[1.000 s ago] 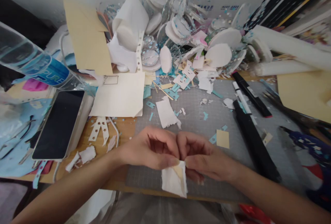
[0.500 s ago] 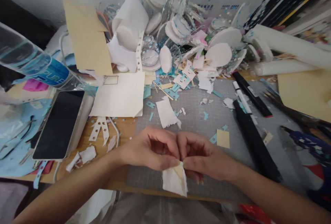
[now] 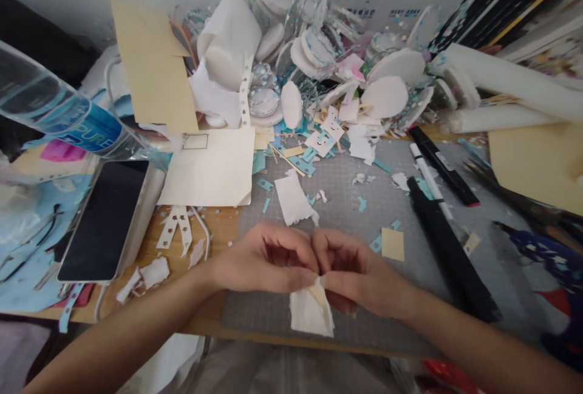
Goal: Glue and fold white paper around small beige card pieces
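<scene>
A small piece of white paper (image 3: 310,316) with a cream patch near its top hangs between my two hands, close to the front edge of the grey cutting mat (image 3: 259,315). My left hand (image 3: 277,263) pinches its upper edge between thumb and curled fingers. From the other side my right hand (image 3: 353,269) pinches the same edge, its thumb tip almost meeting the left one. Fingers hide the top of the piece. Beyond the hands lies a torn white paper strip (image 3: 292,200), and a cream paper square (image 3: 392,244) is right of them.
At left stand a water bottle (image 3: 86,121) and a phone (image 3: 107,218). Black markers (image 3: 450,254) lie at right. White discs (image 3: 385,96) and tinsel crowd the back. Paper scraps (image 3: 363,178) dot the mat, and a cream sheet (image 3: 214,169) overlaps its left corner.
The white paper piece has shifted slightly up and to the right, with both thumbs moving a little at its top edge. The surroundings look the same.
</scene>
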Available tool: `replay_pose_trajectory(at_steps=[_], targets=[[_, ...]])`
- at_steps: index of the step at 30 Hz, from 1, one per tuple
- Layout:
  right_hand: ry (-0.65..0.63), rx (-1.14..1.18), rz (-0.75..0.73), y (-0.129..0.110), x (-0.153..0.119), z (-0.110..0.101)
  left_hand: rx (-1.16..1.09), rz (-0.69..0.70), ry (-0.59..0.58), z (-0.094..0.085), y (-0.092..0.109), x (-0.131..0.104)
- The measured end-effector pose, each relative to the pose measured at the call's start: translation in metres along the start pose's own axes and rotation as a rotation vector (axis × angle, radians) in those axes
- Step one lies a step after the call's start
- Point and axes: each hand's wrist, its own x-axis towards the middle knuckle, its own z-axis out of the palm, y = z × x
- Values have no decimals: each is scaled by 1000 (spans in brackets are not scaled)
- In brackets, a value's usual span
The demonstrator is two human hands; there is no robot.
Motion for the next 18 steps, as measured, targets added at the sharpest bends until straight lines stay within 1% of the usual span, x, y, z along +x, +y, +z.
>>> replay_pose_trajectory(at_steps=[8, 14, 18], targets=[[-2, 27, -39, 0, -2, -3, 69, -37, 9, -1, 4, 1], [1, 19, -53, 1, -3, -2, 53, -71, 12, -2, 5, 1], [3, 8, -69, -1, -2, 1, 51, -65, 21, -1, 5, 1]])
